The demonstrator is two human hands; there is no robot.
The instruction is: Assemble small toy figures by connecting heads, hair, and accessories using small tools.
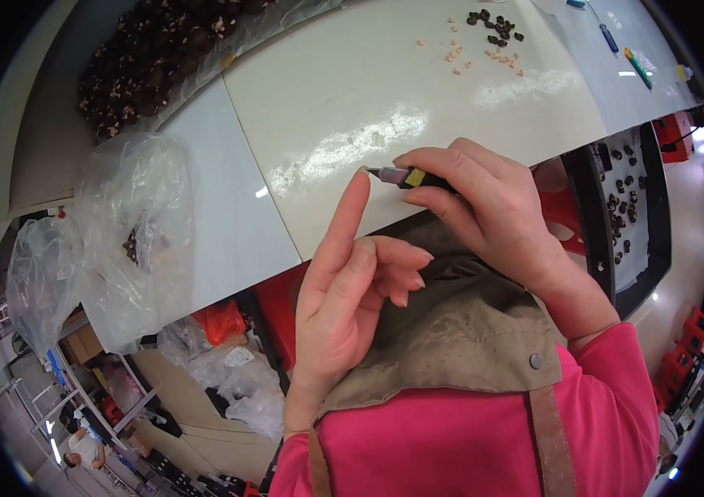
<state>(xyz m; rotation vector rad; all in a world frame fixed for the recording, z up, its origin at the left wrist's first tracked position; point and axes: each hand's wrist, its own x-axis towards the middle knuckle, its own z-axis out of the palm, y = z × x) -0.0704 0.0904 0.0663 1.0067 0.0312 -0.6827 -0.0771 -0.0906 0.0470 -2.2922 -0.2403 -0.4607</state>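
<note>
Clear plastic bags (132,224) at left table edge

Bright, even overhead light. Glare streaks across the glossy white surface (418,91), strongest at centre and upper right. Shadows faint. Strong fisheye bending; straight edges curve toward the black circular rim. Centre sharp; periphery soft, and blown out at the far right.

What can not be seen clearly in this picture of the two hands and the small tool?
- Tiny pale piece on the raised left index fingertip: too small to identify.
- Small tool with yellow band: its rear is hidden inside the right hand.
- Dark pieces in the clear plastic bag: blurred by the wrinkled film.
- Dark heap at the white table corner: bent near the fisheye rim.
</note>
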